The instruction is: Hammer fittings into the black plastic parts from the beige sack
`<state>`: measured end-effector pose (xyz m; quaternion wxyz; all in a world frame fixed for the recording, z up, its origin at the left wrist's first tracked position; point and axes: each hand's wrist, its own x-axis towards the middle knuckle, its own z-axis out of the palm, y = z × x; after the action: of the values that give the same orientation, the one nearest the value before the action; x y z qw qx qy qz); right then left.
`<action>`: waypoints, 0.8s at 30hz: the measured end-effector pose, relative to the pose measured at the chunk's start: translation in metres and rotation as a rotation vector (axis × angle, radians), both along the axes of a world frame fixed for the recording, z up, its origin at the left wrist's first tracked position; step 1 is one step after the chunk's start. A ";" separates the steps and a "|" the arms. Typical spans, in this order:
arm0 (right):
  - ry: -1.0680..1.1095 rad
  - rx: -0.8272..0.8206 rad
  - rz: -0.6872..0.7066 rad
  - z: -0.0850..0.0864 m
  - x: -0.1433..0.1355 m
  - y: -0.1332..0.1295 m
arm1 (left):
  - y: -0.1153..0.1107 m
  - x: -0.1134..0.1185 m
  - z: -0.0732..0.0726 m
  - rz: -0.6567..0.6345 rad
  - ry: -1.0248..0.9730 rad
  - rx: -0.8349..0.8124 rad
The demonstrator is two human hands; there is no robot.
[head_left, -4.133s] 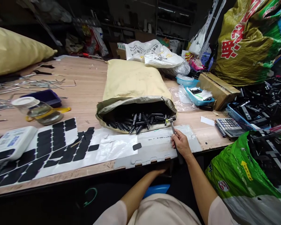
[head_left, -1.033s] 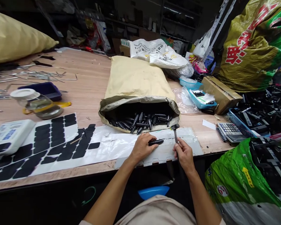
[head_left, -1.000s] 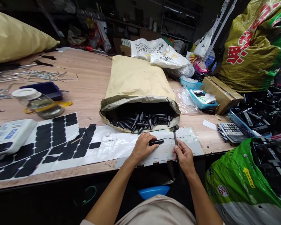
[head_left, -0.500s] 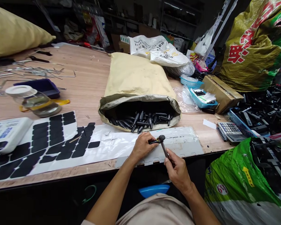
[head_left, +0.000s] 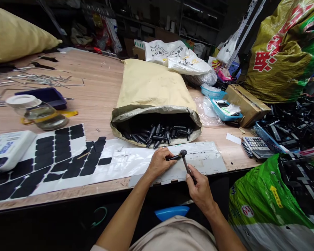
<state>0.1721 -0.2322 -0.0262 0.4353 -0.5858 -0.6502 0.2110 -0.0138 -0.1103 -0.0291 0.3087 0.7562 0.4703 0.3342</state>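
My left hand [head_left: 161,162] is closed on a small black part [head_left: 174,157] over the grey board [head_left: 206,158] at the table's front edge. In my right hand [head_left: 200,186] is a ratchet wrench [head_left: 185,163] with a dark round head, its shaft slanting up to the left. The wrench head meets the right end of the black part. Just beyond my hands, the open mouth of a cream sack [head_left: 151,83] shows many black cylindrical parts [head_left: 158,134] inside.
On the left lie a white device [head_left: 12,148], a jar [head_left: 45,116], a dark blue tray [head_left: 45,97] and metal rods. To the right are a calculator [head_left: 259,146], blue baskets, a cardboard box [head_left: 247,104] and a green sack [head_left: 259,195] of black parts.
My right hand has shifted slightly to the right with the wrench, and the wrench head sits a little farther right. My left hand has hardly moved.
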 end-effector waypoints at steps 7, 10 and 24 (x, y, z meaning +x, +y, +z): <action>0.168 -0.103 -0.062 0.002 0.016 0.021 | 0.000 -0.001 -0.002 0.008 0.004 -0.004; 0.286 -0.120 -0.144 0.001 0.032 0.048 | 0.000 -0.001 -0.006 0.008 0.018 0.010; 0.583 -0.185 -0.165 -0.017 0.055 0.083 | -0.107 -0.007 0.002 -0.450 -0.106 -0.143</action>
<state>0.2267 -0.1496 -0.0435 0.5638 -0.5885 -0.4266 0.3922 -0.0207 -0.2175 -0.0268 0.4523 0.7996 0.2956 0.2620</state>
